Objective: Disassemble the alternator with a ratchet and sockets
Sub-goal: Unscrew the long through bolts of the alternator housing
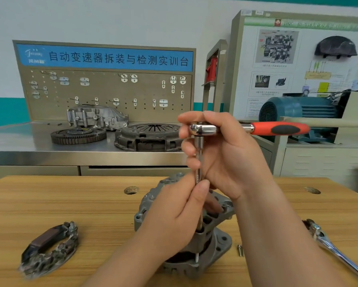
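Orange-handled ratchet point(277, 129) gripped in my right hand point(221, 154), left hand point(174, 220) pinching steel extension point(197, 162); I want it plumb, grey alternator point(221, 241) six o'clock.

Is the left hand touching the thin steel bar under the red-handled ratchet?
Touching. Head view: the left hand pinches the thin steel bar midway, below the red-handled ratchet.
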### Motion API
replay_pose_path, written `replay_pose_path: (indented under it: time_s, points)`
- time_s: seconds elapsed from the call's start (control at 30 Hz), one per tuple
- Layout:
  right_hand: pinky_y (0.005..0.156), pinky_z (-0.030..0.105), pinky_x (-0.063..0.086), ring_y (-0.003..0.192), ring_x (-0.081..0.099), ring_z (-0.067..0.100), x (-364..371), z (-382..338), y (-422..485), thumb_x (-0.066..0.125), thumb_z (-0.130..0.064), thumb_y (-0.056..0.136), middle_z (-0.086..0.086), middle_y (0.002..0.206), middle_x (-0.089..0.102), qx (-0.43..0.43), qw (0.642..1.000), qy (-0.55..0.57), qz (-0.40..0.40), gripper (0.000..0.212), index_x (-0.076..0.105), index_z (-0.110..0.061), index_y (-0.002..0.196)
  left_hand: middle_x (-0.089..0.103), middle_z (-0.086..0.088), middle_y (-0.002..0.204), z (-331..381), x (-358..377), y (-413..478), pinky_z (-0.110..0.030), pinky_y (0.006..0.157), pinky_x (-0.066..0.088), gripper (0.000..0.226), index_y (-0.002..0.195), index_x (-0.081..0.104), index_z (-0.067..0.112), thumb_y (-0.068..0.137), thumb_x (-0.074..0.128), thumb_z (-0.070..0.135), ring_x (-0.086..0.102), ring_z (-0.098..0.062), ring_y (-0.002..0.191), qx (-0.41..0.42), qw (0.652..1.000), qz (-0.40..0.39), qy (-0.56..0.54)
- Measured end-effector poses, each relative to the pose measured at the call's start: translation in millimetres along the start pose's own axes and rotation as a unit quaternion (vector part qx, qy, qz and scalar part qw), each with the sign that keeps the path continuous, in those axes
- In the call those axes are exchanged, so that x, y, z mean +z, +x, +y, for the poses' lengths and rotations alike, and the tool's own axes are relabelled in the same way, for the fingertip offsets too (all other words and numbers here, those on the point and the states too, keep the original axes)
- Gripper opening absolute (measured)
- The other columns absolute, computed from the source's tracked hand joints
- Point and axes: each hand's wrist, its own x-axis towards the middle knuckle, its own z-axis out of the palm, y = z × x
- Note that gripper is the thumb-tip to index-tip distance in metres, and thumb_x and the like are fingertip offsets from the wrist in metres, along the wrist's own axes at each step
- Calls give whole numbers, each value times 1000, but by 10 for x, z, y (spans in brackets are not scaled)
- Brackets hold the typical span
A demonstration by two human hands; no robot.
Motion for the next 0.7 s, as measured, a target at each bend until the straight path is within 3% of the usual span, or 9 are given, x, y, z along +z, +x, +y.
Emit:
replay_pose_path:
  time_s: [0.1,0.17,0.3,0.33,0.4,0.47,0.53,0.6,0.7]
  points:
    - [51,24,50,63,63,14,53,49,-66,57,-44,86,6,81,72,-63,989,-97,91,35,72,-13,93,71,3,63,-4,-34,37,-18,61,50,30,85,55,9,96,37,30,67,-10,59,-33,998,-28,-45]
    - [54,26,54,67,67,13,92,124,-123,54,-47,83,8,84,73,-121,961,-190,158,39,68,-14,96,69,4,61,-16,-40,49,-16,57,48,27,82,55,13,95,38,29,65,-6,56,-44,996,-30,-65]
    - [84,23,52,94,63,4,113,191,-184,55,-36,95,-8,99,67,-313,780,-503,204,23,67,-22,108,61,25,52,-14,-29,66,-1,50,39,41,65,55,28,98,39,10,56,13,51,-56,998,-28,-18]
    - [87,21,50,98,60,1,112,185,-183,54,-37,95,-15,103,63,-298,773,-526,191,21,65,-30,111,57,30,48,-7,-36,59,1,49,37,46,60,53,28,99,38,7,54,16,49,-72,997,-37,-9]
    - [88,29,54,100,64,5,150,163,-185,53,-37,92,-18,104,64,-237,849,-447,154,20,58,-42,111,64,24,59,-13,-26,58,-2,52,41,35,67,60,21,98,42,21,58,11,54,-43,998,-27,-45]
    - [77,29,56,90,70,13,148,167,-200,51,-32,91,-9,105,70,-221,917,-295,149,22,63,-35,110,71,4,83,-41,-18,45,-17,64,52,32,89,61,20,95,41,43,66,-8,68,-25,995,-23,-98]
    - [67,23,54,78,73,17,170,189,-212,48,-31,91,-3,106,72,-209,943,-207,155,23,67,-26,103,69,-6,93,-115,-4,28,-34,76,55,39,103,57,15,95,38,48,66,-23,84,-6,994,-34,-101]
    - [60,23,52,67,71,18,192,210,-218,44,-31,93,1,100,72,-222,948,-168,155,25,65,-19,94,68,-5,90,-123,13,19,-44,74,52,38,103,56,14,96,37,46,64,-25,83,8,996,-39,-84]
    - [45,23,43,49,62,16,201,164,-233,39,-37,96,5,84,72,-199,969,-73,127,32,56,-11,89,62,11,71,-119,27,26,-22,56,45,31,86,57,22,97,35,40,56,-2,63,39,998,-22,-52]
